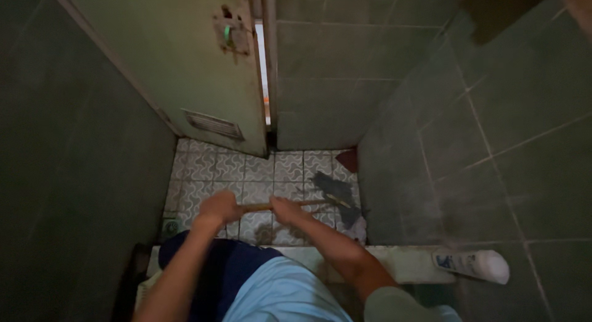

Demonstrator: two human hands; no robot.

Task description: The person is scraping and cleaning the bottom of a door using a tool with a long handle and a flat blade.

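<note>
On ledge, white bottle (473, 264) (blue label), hands grip stick (290, 204)

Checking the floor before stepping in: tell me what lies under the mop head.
Under the mop head, patterned floor tiles show around it. The tiles directly beneath are covered, so their state cannot be seen.
</note>
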